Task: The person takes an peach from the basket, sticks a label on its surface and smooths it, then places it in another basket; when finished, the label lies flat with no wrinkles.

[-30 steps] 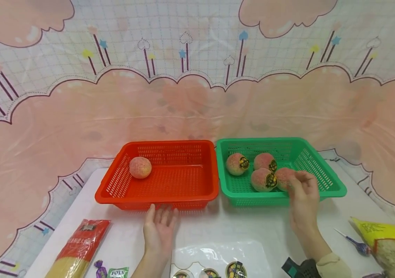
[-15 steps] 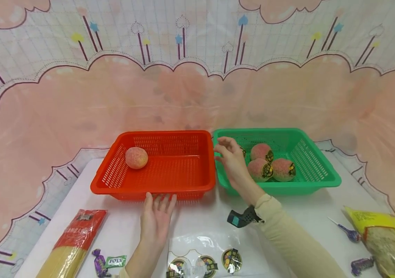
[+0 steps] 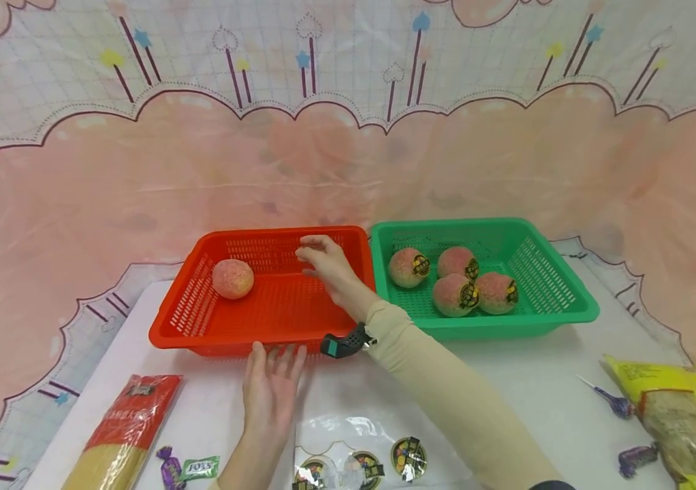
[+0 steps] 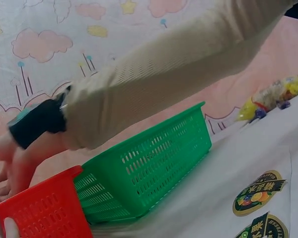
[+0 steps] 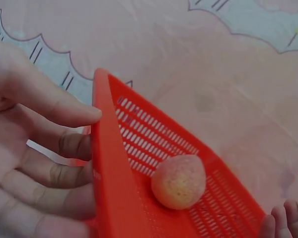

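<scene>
My left hand (image 3: 270,391) is at the near side of the red basket (image 3: 170,333), palm up, with straight fingers right at its front wall. In the right wrist view, its thumb tip touches the basket's rim (image 5: 107,163). My right hand (image 3: 331,269) hovers over the red basket's right half, fingers loosely bent and nothing in them. One peach (image 3: 233,279) without a visible sticker lies at the left of this basket. Several peaches (image 3: 455,295) with black-and-gold stickers lie in the green basket (image 3: 568,316) alongside.
At the left lie a red-topped noodle pack (image 3: 130,422), a purple candy (image 3: 170,469) and a green Fox's candy (image 3: 201,467). A sheet of round stickers (image 3: 408,459) is in front. At the right are a lollipop (image 3: 620,406), another purple candy (image 3: 637,459) and a yellow bag (image 3: 679,415).
My right hand has moved left from the peaches in the green basket to above the red basket, carrying nothing. My left hand has stayed at the red basket's front.
</scene>
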A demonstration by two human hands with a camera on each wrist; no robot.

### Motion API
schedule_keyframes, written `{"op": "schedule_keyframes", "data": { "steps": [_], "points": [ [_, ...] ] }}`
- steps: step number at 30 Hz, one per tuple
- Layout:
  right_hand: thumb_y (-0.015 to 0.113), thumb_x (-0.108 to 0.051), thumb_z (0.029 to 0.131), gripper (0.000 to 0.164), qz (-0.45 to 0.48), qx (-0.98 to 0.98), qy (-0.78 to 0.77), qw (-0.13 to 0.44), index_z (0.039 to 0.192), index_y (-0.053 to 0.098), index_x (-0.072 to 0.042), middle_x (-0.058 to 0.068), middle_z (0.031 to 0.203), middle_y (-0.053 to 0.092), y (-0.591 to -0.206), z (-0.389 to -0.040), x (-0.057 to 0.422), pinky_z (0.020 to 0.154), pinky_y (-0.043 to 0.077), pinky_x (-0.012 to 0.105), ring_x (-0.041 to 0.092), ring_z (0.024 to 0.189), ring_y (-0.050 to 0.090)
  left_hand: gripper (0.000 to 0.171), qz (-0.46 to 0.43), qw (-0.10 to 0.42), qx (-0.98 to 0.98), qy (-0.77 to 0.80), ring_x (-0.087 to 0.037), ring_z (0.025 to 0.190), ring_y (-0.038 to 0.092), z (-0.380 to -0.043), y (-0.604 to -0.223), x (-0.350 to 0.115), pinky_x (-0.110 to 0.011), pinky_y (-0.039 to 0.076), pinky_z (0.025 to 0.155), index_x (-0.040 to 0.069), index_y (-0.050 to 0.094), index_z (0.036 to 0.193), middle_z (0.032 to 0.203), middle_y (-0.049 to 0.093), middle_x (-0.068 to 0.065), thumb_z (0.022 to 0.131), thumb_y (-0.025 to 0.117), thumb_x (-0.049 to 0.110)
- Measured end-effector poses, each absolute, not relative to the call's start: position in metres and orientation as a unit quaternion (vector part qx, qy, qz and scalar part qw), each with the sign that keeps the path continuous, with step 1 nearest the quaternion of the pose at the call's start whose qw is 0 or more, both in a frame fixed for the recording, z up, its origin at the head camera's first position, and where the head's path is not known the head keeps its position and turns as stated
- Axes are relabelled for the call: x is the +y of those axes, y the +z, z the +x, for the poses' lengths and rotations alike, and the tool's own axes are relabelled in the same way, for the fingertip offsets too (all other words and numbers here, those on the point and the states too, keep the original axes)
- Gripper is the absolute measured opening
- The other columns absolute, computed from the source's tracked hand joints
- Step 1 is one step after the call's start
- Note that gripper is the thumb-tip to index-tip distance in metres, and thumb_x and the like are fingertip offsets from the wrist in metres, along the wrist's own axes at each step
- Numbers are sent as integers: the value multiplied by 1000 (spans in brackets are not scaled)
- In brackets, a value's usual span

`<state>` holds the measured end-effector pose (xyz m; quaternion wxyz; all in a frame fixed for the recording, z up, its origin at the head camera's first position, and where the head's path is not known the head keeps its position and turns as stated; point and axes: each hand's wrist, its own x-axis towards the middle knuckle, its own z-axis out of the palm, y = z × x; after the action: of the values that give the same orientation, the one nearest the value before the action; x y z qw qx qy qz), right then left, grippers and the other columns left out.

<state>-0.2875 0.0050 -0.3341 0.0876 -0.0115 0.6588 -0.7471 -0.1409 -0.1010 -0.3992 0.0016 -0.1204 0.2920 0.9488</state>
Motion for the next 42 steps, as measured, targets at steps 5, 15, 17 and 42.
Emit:
{"op": "schedule_keyframes", "data": {
  "steps": [5,15,17,42],
  "points": [
    [59,-20,85,33,1,682,-723,113,116,51,-16,1,109,57,-344,-301,-15,90,45,36,18,103,54,51,-129,11,298,946,-22,121,33,-144,-400,-96,-32,40,98,20,19,130,122,32,-3,89,43,40],
    [64,-24,80,38,3,718,-677,160,115,50,-22,-4,109,54,-346,-320,-54,89,45,35,17,100,53,41,-132,-2,312,941,-16,114,44,-146,-399,-98,-28,42,95,20,27,126,117,42,1,91,39,38],
    [65,-24,79,39,6,725,-669,162,115,50,-22,-3,113,52,-346,-324,-61,89,45,36,17,99,52,38,-131,-3,311,941,-16,111,46,-147,-398,-96,-29,42,95,20,30,124,115,44,0,92,39,37],
    [70,-13,73,67,-47,749,-611,252,129,36,-21,5,128,41,-375,-347,-113,92,40,45,22,105,45,44,-135,-18,330,934,-17,118,44,-145,-404,-93,-34,37,100,24,23,130,128,38,0,92,36,42]
  ]
}}
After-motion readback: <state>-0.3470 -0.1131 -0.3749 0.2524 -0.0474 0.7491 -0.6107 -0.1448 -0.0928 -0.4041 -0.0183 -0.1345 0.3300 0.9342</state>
